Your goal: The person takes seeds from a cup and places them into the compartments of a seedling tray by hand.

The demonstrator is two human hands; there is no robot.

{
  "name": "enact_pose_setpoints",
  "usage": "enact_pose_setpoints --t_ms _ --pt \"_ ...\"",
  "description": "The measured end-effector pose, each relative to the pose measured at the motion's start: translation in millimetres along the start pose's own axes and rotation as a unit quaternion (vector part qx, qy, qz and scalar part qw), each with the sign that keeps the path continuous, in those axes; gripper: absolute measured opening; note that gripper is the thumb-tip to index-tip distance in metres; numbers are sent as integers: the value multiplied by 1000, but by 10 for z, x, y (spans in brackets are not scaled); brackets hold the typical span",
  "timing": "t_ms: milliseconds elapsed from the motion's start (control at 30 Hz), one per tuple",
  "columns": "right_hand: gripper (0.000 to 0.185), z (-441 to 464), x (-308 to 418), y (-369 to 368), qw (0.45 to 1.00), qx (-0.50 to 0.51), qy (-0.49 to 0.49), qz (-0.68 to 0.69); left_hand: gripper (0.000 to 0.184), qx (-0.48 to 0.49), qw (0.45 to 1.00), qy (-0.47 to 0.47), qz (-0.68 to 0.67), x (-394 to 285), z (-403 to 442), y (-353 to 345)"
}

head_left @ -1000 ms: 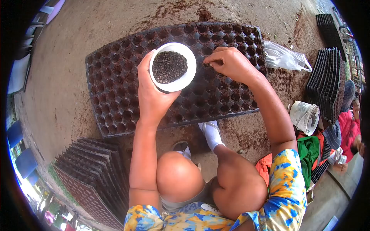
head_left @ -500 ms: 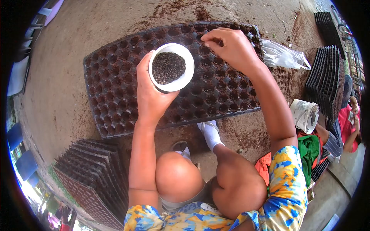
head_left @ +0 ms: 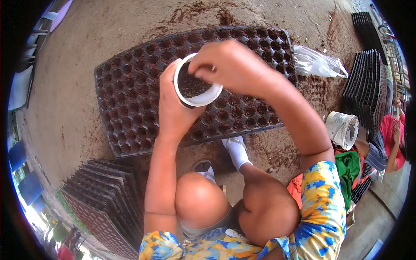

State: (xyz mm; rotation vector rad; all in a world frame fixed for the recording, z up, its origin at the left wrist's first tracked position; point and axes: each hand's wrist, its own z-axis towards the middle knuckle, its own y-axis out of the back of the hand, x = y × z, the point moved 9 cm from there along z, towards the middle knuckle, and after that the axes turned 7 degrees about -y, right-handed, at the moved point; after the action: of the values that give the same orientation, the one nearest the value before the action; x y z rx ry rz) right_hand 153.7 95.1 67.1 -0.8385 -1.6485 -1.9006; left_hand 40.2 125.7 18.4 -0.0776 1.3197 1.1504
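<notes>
Gripping the white cup [head_left: 206, 98] with the fingers of the left hand [head_left: 173, 106], which means curled around its outer wall and holding nothing else visible. Containing small dark grains [head_left: 190, 88], with its mouth facing upward between the fingers of both sides. Bending the fingers of the right hand [head_left: 227, 63] over the mouth of this same cup, rather narrow, with thumb and fingertips near to each other, above or among the grains. Impossible to tell about contact with the grains, or about any grain held between these fingertips. Spread beneath the fingers of both hands, lying on the ground [head_left: 60, 86]: a large black tray [head_left: 130, 99] with rows of round cells and brown soil. Lying to the right of the right fingers, just beside the tray: a white plastic bag [head_left: 318, 64]. Placed farther right and lower than these fingers: a white bucket [head_left: 340, 130]. Standing below and to the left of the left fingers, well apart: a stack of dark trays [head_left: 102, 190].
</notes>
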Motion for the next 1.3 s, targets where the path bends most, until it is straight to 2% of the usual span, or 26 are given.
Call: enact_pose_setpoints --t_ms 33,67,100,167,267,467,967,1067,1167,1300 --pt "17 41 -150 122 998 1 -66 -19 94 -6 1000 17 -25 79 -29 28" --pt "19 56 -346 228 991 0 -127 41 94 -14 999 19 -41 124 -51 59" --pt "21 65 -579 302 990 -25 -133 45 95 -21 998 21 -57 152 -66 83" --pt "22 76 -887 349 984 -35 -169 -37 95 -38 995 21 -87 151 -65 149" --pt "24 42 -1171 210 975 -11 -193 -112 96 -58 993 17 -97 126 -57 219" --pt "26 -2 -1195 164 968 -10 -174 -180 96 -67 992 11 -105 109 -58 244" --pt "23 52 -1220 239 976 -44 -178 -118 94 -73 991 6 -112 121 -71 234" --pt "24 120 -1311 298 964 -64 -209 -148 93 -73 991 5 -112 128 -72 233" --pt "23 192 -1378 295 970 -95 -172 -143 96 -61 993 9 -104 134 -71 217" --pt "25 207 -1485 289 966 -82 -215 -122 97 -54 993 4 -100 106 -59 207"
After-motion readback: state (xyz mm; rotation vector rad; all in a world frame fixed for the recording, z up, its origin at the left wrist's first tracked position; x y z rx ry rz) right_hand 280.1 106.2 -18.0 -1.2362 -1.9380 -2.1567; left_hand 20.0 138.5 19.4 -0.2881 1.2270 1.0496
